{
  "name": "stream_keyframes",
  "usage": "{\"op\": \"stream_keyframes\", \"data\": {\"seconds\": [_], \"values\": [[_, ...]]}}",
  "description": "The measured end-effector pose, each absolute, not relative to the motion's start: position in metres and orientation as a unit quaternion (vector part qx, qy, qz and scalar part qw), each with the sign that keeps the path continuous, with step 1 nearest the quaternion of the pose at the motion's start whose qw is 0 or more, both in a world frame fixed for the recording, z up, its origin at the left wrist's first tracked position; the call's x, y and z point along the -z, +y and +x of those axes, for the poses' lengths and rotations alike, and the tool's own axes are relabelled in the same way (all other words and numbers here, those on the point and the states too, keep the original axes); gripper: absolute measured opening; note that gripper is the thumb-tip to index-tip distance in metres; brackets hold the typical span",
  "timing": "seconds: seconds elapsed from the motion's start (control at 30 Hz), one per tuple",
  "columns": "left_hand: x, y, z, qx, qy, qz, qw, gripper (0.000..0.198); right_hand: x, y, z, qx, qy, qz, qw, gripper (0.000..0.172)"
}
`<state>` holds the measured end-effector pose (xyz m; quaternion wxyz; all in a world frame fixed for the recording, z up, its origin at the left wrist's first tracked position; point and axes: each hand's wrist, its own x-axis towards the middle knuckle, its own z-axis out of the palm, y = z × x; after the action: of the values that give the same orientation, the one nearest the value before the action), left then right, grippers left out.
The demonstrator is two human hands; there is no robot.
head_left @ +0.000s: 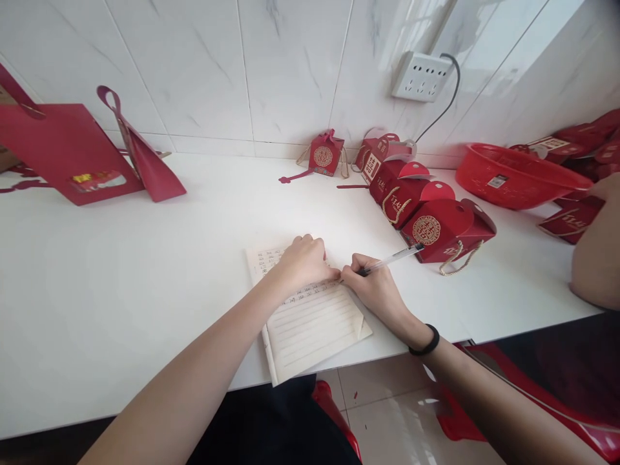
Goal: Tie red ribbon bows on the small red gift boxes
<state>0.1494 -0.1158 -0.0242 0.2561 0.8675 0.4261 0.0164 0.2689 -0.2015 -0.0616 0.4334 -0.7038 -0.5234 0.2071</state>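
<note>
A lined notebook (314, 332) lies at a slant near the table's front edge, its upper part filled with rows of handwritten numbers. Across the written part rests my left hand (307, 258), knuckles up, the thumb stretched to the right and apart from the bent fingers. The fingertips are hidden from me. My right hand (372, 284), with a black band on the wrist, is closed around a clear pen (394, 257) with black ends. The pen's tip is at the page's right side, close to my left thumb.
Red gift boxes (445, 226) with rope handles line up behind my right hand. A red basin (518, 177) stands farther right, beside a person's arm (598, 252). Red bags (92, 155) stand at left. A power strip (421, 76) hangs on the tiled wall.
</note>
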Motion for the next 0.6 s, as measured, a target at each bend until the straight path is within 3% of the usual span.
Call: {"op": "stream_keyframes", "data": {"seconds": [0.6], "values": [[0.0294, -0.116, 0.1494, -0.026, 0.424, 0.869, 0.253, 0.028, 0.063, -0.2016, 0.2696, -0.202, -0.533, -0.702, 0.427, 0.026]]}}
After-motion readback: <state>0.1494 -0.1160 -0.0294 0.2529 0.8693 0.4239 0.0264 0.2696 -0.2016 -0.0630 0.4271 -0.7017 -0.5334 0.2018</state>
